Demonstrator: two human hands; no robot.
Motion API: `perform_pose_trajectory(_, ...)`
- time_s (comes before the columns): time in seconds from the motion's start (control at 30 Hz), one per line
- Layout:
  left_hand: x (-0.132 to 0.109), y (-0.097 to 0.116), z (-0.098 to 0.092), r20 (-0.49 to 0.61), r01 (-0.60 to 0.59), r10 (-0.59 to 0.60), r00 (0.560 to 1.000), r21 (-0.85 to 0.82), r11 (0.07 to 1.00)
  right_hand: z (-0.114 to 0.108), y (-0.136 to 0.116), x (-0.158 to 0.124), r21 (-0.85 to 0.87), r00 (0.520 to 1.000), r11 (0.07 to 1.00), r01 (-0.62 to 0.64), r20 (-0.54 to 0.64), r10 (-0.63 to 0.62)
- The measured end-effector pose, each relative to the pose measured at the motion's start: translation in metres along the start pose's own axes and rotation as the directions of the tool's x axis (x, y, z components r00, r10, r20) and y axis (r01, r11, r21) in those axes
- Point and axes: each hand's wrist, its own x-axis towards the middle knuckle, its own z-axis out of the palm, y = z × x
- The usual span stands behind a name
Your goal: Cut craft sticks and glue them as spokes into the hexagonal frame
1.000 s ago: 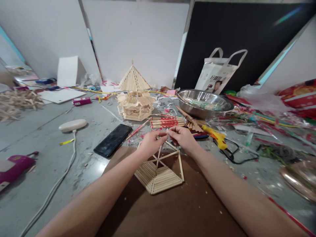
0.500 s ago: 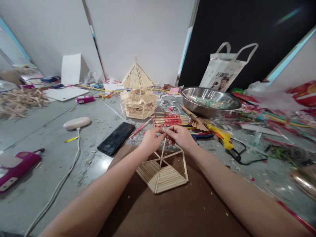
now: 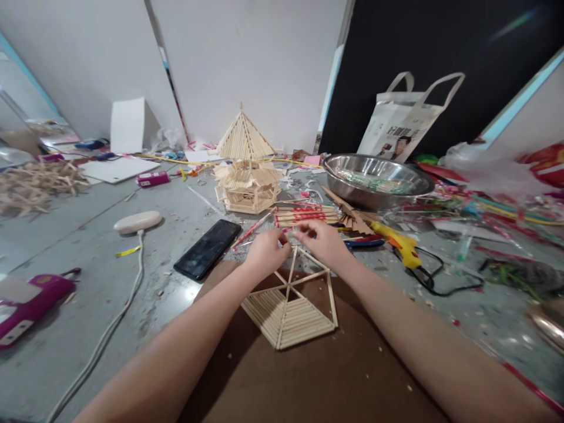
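Observation:
A six-sided panel of thin wooden sticks lies on a brown board. Its near sections are filled with rows of sticks, while the far ones show only bare spokes and rim. My left hand is at the panel's far left, its fingers curled together; whatever they may pinch is too small to make out. Over the far right rim hovers my right hand, with bent fingers slightly apart and nothing visible in them. A narrow gap separates the two hands. Just beyond them lie bundled red-marked sticks.
A stick-built pavilion stands behind. Left are a black phone, a white device with cable and a purple power strip. Right are a yellow glue gun, blue-handled pliers, a steel bowl and a bag.
My hands were together, fingertips meeting above the panel's far corner; now they have drawn slightly apart. The right fingers have loosened. The panel stays on the board.

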Motion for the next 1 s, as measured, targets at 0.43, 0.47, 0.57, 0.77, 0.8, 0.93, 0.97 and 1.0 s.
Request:
perform_pose_trajectory(0.43, -0.010, 0.008, 0.001, 0.019, -0.108, 0.107, 0.994, 0.198, 0.974, 0.009, -0.004, -0.015, 0.072, 0.998, 0.996, -0.057, 0.038, 0.054)
perform_pose_trajectory(0.47, -0.010, 0.008, 0.002, 0.018, -0.105, 0.104, 0.994, 0.164, 0.981, 0.009, -0.004, -0.016, 0.080, 0.998, 0.995, -0.055, 0.030, 0.053)
perform_pose_trajectory(0.57, -0.010, 0.007, 0.006, 0.000, -0.102, 0.102, 0.995, 0.008, 0.995, 0.010, -0.002, -0.017, 0.095, 0.999, 0.995, -0.032, 0.020, 0.031)
perform_pose_trajectory(0.77, -0.006, 0.004, 0.009, 0.010, -0.134, 0.147, 0.989, -0.361, 0.923, 0.010, 0.003, -0.018, 0.082, 0.999, 0.997, -0.009, 0.036, 0.006)
perform_pose_trajectory(0.8, -0.005, 0.004, 0.008, 0.053, -0.103, 0.142, 0.988, -0.451, 0.886, 0.010, 0.003, -0.018, 0.097, 0.999, 0.995, -0.013, 0.043, 0.009)
perform_pose_trajectory(0.93, -0.002, 0.006, 0.000, 0.313, 0.188, 0.079, 0.946, -0.732, 0.655, 0.008, 0.003, -0.019, 0.219, 0.996, 0.976, -0.020, 0.089, 0.000)
perform_pose_trajectory(0.97, -0.001, 0.007, -0.002, 0.353, 0.242, 0.073, 0.933, -0.763, 0.599, 0.008, 0.002, -0.019, 0.234, 0.995, 0.972, -0.017, 0.097, -0.006)
perform_pose_trajectory(1.0, -0.001, 0.007, -0.004, 0.377, 0.277, 0.074, 0.923, -0.786, 0.553, 0.008, 0.001, -0.019, 0.231, 0.995, 0.973, -0.012, 0.097, -0.011)
